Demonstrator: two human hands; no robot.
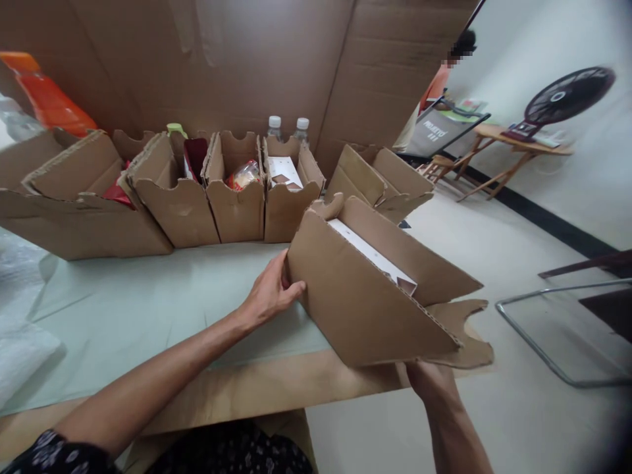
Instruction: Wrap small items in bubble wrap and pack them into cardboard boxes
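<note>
Between my two hands is a tilted cardboard box [365, 303] with a scalloped edge and an open top. A white carton [368, 251] lies inside it. My left hand [271, 289] grips the box's left end, thumb on the near wall and fingers round the corner. Under the box's right end, my right hand [428, 376] supports it; the box hides most of those fingers. Behind stands a row of similar cardboard boxes, one with a white carton [285, 171], one with a clear-and-red packet [244, 175], and one with a red packet [118, 192].
The pale-topped table [162, 296] has a brown front edge. Tall cardboard [276, 59] stands behind the row. An orange bottle [54, 99] and crumpled clear plastic [24, 355] are at left. To the right are another cardboard box [355, 172], a fan [557, 99], a chair and a person.
</note>
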